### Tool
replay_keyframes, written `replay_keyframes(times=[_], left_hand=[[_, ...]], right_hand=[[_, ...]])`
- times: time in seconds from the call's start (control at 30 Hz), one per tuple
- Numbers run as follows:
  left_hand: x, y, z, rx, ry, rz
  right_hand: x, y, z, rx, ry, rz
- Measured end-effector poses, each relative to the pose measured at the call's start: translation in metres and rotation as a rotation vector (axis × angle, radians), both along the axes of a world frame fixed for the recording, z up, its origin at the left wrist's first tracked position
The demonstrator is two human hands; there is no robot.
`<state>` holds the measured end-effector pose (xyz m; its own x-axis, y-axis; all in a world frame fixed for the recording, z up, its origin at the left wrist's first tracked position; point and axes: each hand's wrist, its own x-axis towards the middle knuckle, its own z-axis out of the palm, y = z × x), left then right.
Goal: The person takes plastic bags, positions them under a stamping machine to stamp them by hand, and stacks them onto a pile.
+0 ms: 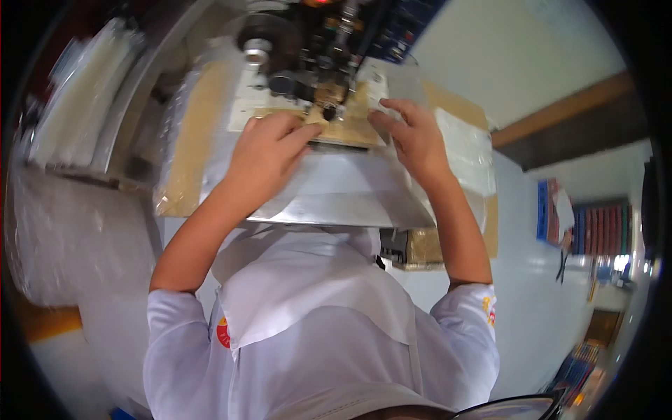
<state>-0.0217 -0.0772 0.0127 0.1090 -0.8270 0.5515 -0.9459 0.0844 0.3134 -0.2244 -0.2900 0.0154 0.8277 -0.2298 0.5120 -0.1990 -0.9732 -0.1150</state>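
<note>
My left hand (271,145) rests at the left front of a machine's work plate (241,105). Its fingers are stretched out, one pointing toward the machine's metal foot (327,110). On the right, my right hand (418,140) hovers over or touches the plate's right edge, fingers apart; contact is unclear. Between the hands lies a tan, yellowish surface (353,129) under the foot. No held object shows in either hand. Motion blur and the machine's dark head (343,42) hide small details around the foot.
A shiny metal table panel (336,185) is in front of me. Plastic-covered brown cardboard (185,140) lies at left, clear plastic bags (87,105) beyond it. White plastic packs (465,154) are at right. A dark box (413,248) sits under the table edge. Colored bins (598,227) stand far right.
</note>
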Motion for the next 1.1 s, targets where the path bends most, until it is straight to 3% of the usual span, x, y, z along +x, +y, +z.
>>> replay_keyframes(times=[0.1,0.2,0.27,0.37,0.4,0.47,0.5,0.57,0.63,0.7,0.73,0.8,0.83,0.9,1.0,1.1], left_hand=[[0.002,0.025,0.009,-0.032,0.193,0.003],[0.051,0.062,0.001,-0.089,0.356,0.253],[0.075,0.083,-0.016,-0.069,0.361,0.320],[0.071,0.091,-0.031,-0.009,0.480,0.370],[0.060,0.088,-0.028,0.018,0.723,0.413],[0.044,0.081,-0.010,0.070,1.105,0.376],[0.048,0.084,-0.014,0.048,1.182,0.255],[0.049,0.084,-0.021,-0.014,1.446,0.046],[0.040,0.085,0.002,0.018,1.576,-0.012],[0.035,0.086,0.015,0.031,1.716,-0.076],[0.034,0.087,0.015,0.013,1.713,-0.053],[0.034,0.087,0.013,-0.010,1.711,-0.030],[0.039,0.088,0.006,0.021,1.583,0.001],[0.057,0.096,-0.019,0.085,1.339,0.054],[0.068,0.106,-0.009,0.098,1.052,0.323],[0.097,0.119,-0.011,0.005,0.520,0.605]], right_hand=[[-0.057,-0.025,0.005,-0.122,-0.033,-0.235],[-0.149,-0.040,-0.008,-0.256,-0.117,-0.541],[-0.188,-0.041,-0.060,-0.237,-0.138,-0.657],[-0.234,-0.035,-0.159,-0.067,0.135,-0.711],[-0.247,-0.037,-0.189,0.067,0.273,-0.708],[-0.256,-0.039,-0.213,0.283,0.150,-0.602],[-0.245,-0.027,-0.204,0.358,0.146,-0.725],[-0.240,-0.037,-0.195,0.002,0.009,-0.656],[-0.213,-0.027,-0.147,-0.051,-0.142,-0.737],[-0.169,0.004,-0.079,0.150,-0.376,-0.557],[-0.149,0.024,-0.055,0.251,-0.484,-0.478],[-0.114,0.058,-0.031,0.471,-0.396,-0.192],[-0.089,0.083,-0.019,0.571,-0.296,-0.044],[-0.030,0.114,-0.001,0.400,-0.017,0.226],[0.019,0.132,-0.025,0.215,-0.002,0.195],[0.028,0.130,-0.054,0.128,0.034,0.176]])
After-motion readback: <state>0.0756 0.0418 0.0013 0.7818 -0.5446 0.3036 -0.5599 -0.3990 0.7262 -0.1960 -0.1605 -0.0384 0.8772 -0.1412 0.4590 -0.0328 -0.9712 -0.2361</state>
